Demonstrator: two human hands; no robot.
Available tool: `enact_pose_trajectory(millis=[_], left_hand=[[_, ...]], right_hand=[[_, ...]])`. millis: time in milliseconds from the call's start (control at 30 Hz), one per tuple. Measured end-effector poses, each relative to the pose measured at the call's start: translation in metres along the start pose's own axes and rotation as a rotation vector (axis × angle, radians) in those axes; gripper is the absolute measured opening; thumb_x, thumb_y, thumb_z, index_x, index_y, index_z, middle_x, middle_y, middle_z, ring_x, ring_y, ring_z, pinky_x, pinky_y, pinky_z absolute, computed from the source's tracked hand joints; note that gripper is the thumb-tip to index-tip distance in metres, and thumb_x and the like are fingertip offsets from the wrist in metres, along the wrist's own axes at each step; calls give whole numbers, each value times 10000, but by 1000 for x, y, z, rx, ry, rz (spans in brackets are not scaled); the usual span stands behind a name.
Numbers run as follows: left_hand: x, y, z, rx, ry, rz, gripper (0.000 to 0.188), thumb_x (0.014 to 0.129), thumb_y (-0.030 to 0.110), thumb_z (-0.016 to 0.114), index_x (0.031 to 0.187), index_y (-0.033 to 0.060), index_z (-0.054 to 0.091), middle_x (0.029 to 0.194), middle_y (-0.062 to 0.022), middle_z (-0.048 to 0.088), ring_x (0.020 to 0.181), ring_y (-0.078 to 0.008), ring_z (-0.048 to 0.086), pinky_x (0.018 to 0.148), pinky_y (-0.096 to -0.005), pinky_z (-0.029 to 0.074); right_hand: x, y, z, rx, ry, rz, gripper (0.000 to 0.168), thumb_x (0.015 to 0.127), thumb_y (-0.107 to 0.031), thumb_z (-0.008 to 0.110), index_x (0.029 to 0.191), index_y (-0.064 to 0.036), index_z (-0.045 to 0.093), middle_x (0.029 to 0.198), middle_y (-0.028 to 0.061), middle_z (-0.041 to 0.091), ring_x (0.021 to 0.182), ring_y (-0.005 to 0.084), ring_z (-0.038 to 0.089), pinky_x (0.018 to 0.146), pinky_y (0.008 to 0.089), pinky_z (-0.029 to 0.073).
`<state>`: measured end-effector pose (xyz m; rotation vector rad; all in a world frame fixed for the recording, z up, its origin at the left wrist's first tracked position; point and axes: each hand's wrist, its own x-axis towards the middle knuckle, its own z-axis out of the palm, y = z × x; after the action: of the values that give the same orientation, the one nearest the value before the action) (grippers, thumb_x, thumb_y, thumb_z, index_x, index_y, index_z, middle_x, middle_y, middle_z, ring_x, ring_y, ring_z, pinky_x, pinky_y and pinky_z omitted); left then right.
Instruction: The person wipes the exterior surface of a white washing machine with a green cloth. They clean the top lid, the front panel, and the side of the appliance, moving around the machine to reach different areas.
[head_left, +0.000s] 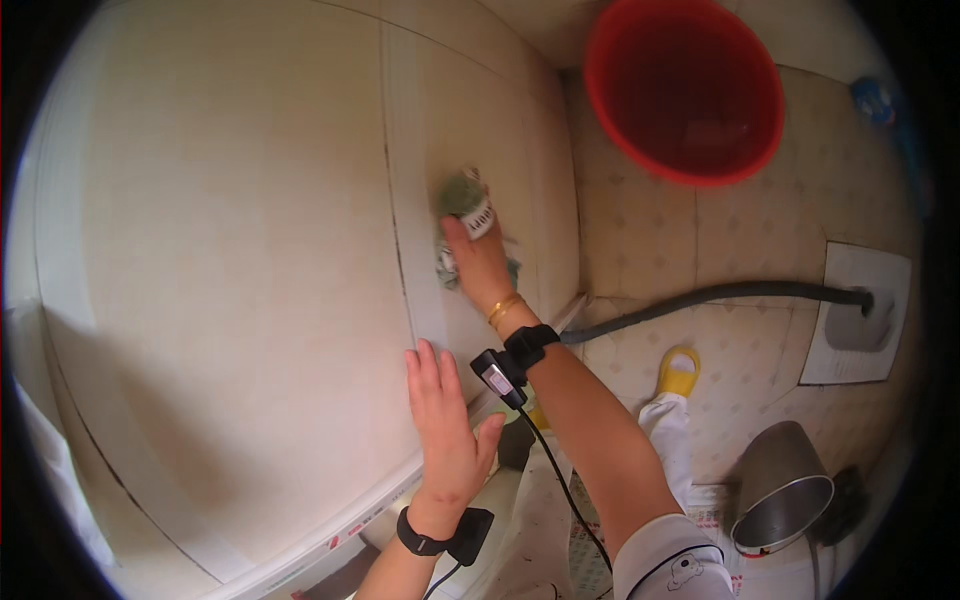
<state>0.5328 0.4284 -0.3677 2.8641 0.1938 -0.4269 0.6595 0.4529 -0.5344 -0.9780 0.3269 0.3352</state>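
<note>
My right hand (480, 259) presses a green and white printed cloth (463, 199) against the beige tiled wall (262, 225), near a dark vertical joint. The cloth bunches around the fingers, and part of it shows below the palm. Lower and to the left, my left hand (444, 416) is raised with fingers stretched and thumb apart, and it holds nothing. Its fingertips are over the wall surface; whether they touch it cannot be told. Both wrists carry black straps with small boxes and cables.
A large red basin (686, 90) holding water stands at the top right. A grey corrugated hose (705, 300) runs across the tiled floor into a white squat toilet (862, 315). A metal bucket (784, 487) is at the lower right, near my foot in a yellow slipper (680, 371).
</note>
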Motion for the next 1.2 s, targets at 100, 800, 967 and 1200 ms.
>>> enact_pose_trajectory(millis=[100,800,967,1200], left_hand=[[3,3,14,17,-76,-12,673,889,348,442,1375,-27,167,1433,-246,118,1320,-442,75,1051,-504,104],[36,0,123,196,-151,-100,621,822,92,465,1379,13,202,1446,-186,159,1334,-407,77,1044,-541,40],[31,-3,123,263,-178,-83,641,809,129,497,1377,26,218,1443,-186,169,1332,-411,81,1039,-552,30],[29,5,102,69,-65,-36,632,852,221,479,1385,30,198,1439,-239,108,1323,-442,61,1053,-514,61]], right_hand=[[-26,67,-45,-22,38,100,568,792,-234,610,1238,40,389,1095,157,539,950,260,536,840,350,418],[58,141,-113,55,97,223,605,804,-381,584,1188,51,407,957,156,594,851,272,554,841,355,395],[-22,185,-126,86,260,409,487,897,-390,464,1143,30,451,979,96,556,863,177,500,784,290,399],[-92,79,-80,259,-50,365,532,837,-305,548,1206,39,381,1172,217,498,1095,337,483,894,377,386]])
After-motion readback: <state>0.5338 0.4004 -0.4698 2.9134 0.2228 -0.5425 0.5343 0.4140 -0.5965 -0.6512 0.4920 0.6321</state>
